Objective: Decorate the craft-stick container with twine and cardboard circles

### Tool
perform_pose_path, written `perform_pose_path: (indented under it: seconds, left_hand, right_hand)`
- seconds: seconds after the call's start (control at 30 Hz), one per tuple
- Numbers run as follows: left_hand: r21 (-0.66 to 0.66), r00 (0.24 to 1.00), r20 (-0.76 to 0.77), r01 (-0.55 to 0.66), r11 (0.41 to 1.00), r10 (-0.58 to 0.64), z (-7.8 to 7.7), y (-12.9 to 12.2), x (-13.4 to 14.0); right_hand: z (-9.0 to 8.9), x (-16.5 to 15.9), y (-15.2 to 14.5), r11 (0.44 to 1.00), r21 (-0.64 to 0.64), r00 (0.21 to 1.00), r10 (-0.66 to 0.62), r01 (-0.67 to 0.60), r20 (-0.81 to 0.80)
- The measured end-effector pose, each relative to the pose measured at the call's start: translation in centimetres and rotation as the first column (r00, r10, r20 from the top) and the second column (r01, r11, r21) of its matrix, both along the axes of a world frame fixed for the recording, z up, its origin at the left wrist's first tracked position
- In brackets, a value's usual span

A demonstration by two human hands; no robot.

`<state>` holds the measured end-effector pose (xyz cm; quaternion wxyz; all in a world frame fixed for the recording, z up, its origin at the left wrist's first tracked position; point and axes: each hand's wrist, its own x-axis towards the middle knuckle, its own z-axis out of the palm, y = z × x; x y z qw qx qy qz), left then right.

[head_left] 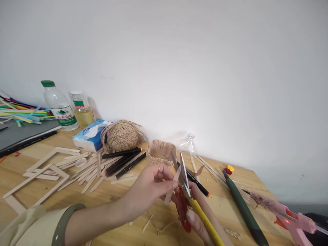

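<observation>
My left hand [147, 191] pinches a short wooden craft stick [168, 197] between thumb and fingers; a ring is on one finger. My right hand [197, 223] is wrapped around scissors [204, 218] with yellow and red on the handles. Their blades stand apart and point up and away from me, right beside the craft stick; whether they touch it I cannot tell. Beyond my hands sits a small basket [161, 160] with a scalloped rim of rounded stick ends. A black marker [196, 182] lies just behind the scissors.
Many craft sticks [89, 171] and black markers [128, 160] cover the left side, near a twine ball [123, 135], tissue pack [89, 135] and water bottle [60, 109]. At right lie a dark green pen-shaped tool [243, 206] and a pink glue gun [284, 212] with a lit red light.
</observation>
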<state>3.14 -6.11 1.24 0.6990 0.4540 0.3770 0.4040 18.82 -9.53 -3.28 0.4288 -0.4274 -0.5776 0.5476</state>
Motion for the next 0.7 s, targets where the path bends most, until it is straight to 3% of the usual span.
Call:
perform_pose_path:
  seconds: [0.4, 0.7]
  left_hand:
    - [-0.070, 0.996, 0.039, 0.079, 0.994, -0.076, -0.6, -0.1, 0.0]
    - [-0.118, 0.990, 0.087, 0.122, 0.985, -0.112, -0.8, -0.4, -0.1]
  right_hand:
    - [0.1, 0.2, 0.1, 0.992, 0.003, 0.992, 0.129, -0.129, 0.014]
    - [-0.9, 0.2, 0.0, 0.995, 0.013, 0.995, 0.096, -0.097, 0.019]
